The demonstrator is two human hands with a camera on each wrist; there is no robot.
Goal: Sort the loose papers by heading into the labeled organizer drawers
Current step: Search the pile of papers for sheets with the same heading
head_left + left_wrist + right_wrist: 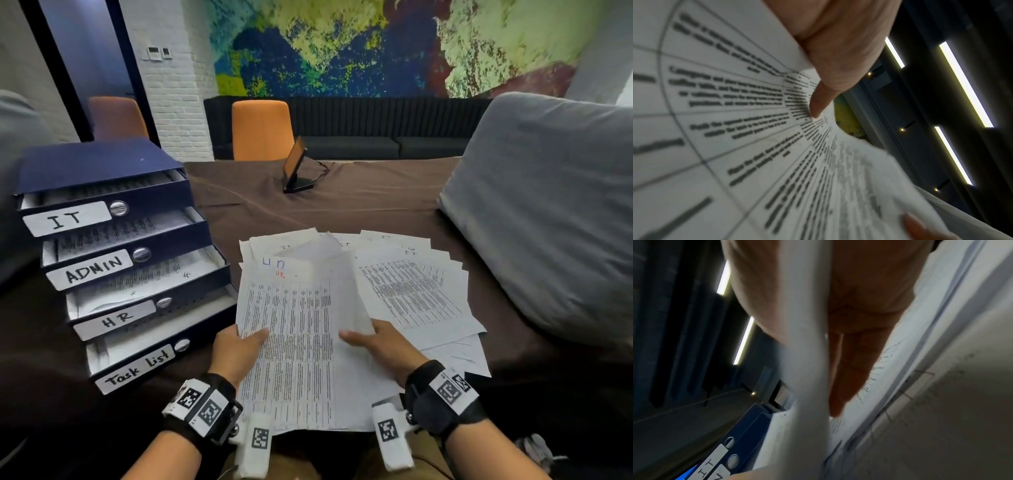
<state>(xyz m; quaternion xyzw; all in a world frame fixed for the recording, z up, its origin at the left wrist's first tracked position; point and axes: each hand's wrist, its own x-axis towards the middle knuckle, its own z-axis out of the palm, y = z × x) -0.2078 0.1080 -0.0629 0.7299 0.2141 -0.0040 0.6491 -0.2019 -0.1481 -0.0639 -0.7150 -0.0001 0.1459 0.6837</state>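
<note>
Loose papers (411, 291): fanned in a pile on the brown tablecloth (359, 198), right of the organizer (113, 246), likely spread so the handwritten headings at the top edges can be read. Top sheet (291, 325) has "HR" written at its head and is raised off the pile toward the person. Left hand (236, 353) pinches its left edge, thumb on the printed face. Right hand (380, 346) has a second sheet (346, 291) clamped between thumb and fingers, curled up and away, probably peeling it clear to expose the HR heading.

Organizer is a dark blue stack of four drawers, all pulled out in steps, labelled IT, ADMIN, HR, Task list; stepping leaves each tray open from above. HR drawer (113, 318) is third down and already has paper in it, the likely destination.

Beyond that: small tilted screen (296, 168) on a stand further back on the table, grey cushion (548, 205) to the right, orange chairs (262, 130), dark bench, white brick wall, colourful mural (376, 44).
</note>
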